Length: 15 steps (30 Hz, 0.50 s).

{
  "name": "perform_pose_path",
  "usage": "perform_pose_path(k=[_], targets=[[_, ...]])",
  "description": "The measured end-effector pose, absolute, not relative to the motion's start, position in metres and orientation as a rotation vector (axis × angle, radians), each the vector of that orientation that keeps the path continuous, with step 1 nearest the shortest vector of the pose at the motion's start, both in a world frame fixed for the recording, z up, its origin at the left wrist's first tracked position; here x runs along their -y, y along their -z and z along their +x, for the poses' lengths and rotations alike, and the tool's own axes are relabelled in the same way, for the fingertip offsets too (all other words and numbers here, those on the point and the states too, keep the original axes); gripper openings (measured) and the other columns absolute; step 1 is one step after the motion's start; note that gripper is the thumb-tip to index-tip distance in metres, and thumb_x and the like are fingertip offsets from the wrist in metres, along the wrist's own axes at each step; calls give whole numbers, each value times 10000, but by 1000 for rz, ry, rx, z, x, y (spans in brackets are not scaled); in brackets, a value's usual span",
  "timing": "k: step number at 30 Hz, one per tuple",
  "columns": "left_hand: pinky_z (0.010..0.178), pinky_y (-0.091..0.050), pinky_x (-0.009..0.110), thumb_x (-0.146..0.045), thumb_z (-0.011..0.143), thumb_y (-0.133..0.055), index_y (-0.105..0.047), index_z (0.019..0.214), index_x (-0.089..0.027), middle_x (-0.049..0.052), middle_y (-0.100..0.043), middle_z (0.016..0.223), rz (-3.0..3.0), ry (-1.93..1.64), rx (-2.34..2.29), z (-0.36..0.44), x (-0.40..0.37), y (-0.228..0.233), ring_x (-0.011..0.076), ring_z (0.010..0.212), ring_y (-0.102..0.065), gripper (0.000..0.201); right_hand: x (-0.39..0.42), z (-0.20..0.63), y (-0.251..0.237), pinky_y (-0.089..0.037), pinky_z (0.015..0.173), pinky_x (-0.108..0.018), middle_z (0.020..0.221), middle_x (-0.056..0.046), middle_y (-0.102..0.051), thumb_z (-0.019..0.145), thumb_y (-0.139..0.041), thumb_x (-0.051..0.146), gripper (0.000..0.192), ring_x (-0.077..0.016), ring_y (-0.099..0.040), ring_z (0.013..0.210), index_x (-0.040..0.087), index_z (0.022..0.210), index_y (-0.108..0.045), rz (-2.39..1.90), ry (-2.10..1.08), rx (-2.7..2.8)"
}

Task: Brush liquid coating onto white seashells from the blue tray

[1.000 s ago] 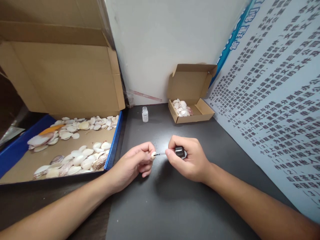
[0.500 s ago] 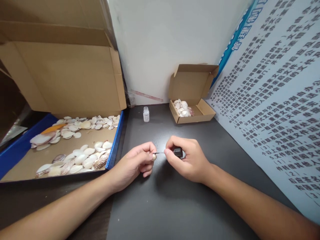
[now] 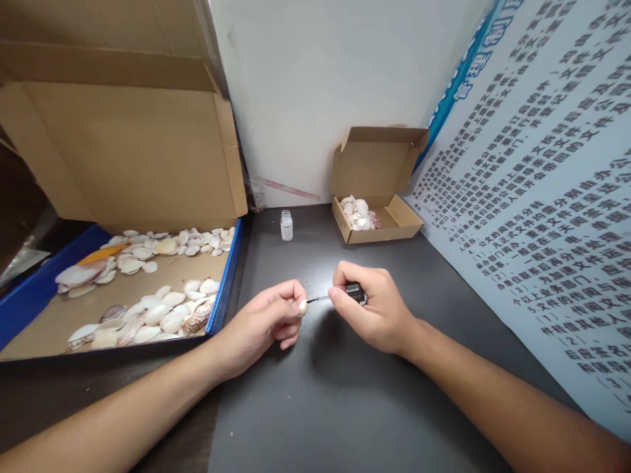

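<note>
Pinched between the thumb and fingers of my left hand (image 3: 279, 312) is a small pale seashell (image 3: 303, 307), mostly hidden by the fingertips. My right hand (image 3: 372, 305) grips a small brush by its black cap (image 3: 355, 292). The brush's thin stem (image 3: 320, 299) points left, and its dark tip lies at the shell's edge. Both hands are above the dark tabletop. Beyond them stands a small clear glass bottle (image 3: 286, 226), upright and uncapped, with printing on its side.
At left, an open blue-sided cardboard box (image 3: 223, 282) holds many seashells (image 3: 158, 312) and an orange piece (image 3: 103, 254). A smaller open cardboard box (image 3: 389, 233) with white shells (image 3: 359, 213) stands at the back right. A printed poster (image 3: 532, 164) leans along the right side.
My right hand has drawn slightly right and up with the brush, so its tip is now at the shell's edge rather than across it. My left hand still holds the shell.
</note>
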<state>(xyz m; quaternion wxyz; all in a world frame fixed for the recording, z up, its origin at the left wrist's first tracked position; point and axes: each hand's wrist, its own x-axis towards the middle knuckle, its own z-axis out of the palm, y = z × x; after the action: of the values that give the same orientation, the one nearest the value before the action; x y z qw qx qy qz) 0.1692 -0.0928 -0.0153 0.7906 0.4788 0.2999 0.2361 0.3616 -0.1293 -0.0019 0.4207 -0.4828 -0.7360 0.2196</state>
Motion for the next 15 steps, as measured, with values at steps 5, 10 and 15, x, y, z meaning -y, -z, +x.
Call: perform_pose_path(k=[5, 10, 15], targets=[[503, -290, 221, -248, 826, -559, -455, 758, -199, -72, -303, 611, 1033, -502, -633, 169, 91, 17, 85, 515, -267, 133, 130, 360, 4, -294, 508, -232, 568, 61, -401, 841, -536, 213, 196, -95, -346, 507, 210, 681, -424, -1231, -557, 1880], [504, -290, 223, -249, 836, -552, -449, 756, -199, -71, -296, 612, 1040, -504, -632, 168, 92, 18, 87, 517, -264, 140, 129, 360, 3, -286, 499, -227, 558, 66, -379, 840, -533, 202, 207, -93, -334, 501, 211, 675, -409, -1238, -524, 1831], [505, -296, 222, -233, 840, -541, -451, 774, -201, -71, -305, 618, 1039, -506, -630, 169, 92, 17, 88, 518, -269, 117, 129, 360, 3, -302, 516, -228, 579, 54, -419, 844, -528, 205, 184, -97, -365, 519, 205, 686, -433, -1240, -569, 1884]])
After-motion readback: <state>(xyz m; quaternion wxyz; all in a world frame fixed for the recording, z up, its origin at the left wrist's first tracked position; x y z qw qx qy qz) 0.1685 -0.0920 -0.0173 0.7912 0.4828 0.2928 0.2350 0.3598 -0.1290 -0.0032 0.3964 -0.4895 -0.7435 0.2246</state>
